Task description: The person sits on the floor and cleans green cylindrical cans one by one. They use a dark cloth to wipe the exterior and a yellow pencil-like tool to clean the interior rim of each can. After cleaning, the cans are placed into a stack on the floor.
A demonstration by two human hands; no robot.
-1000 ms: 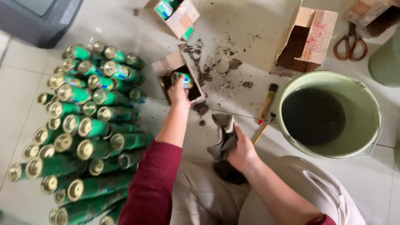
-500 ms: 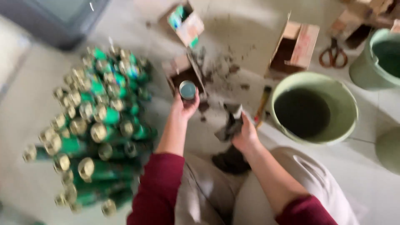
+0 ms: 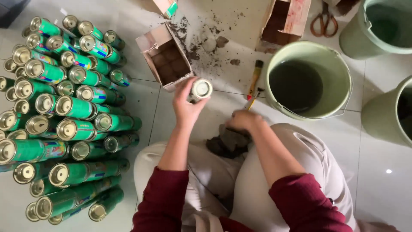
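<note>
Metal can [image 3: 201,89] gripped upright in the left hand [image 3: 185,105]; right hand [image 3: 243,121], at 3 o'clock, clutches a dirty rag [image 3: 227,141] for wiping.

The left hand [image 3: 185,107] holds a can [image 3: 201,89] end-on beside an open cardboard box [image 3: 165,60]. The right hand [image 3: 243,121] presses a dark rag [image 3: 227,142] on the lap, near a green bucket [image 3: 339,68].
</note>
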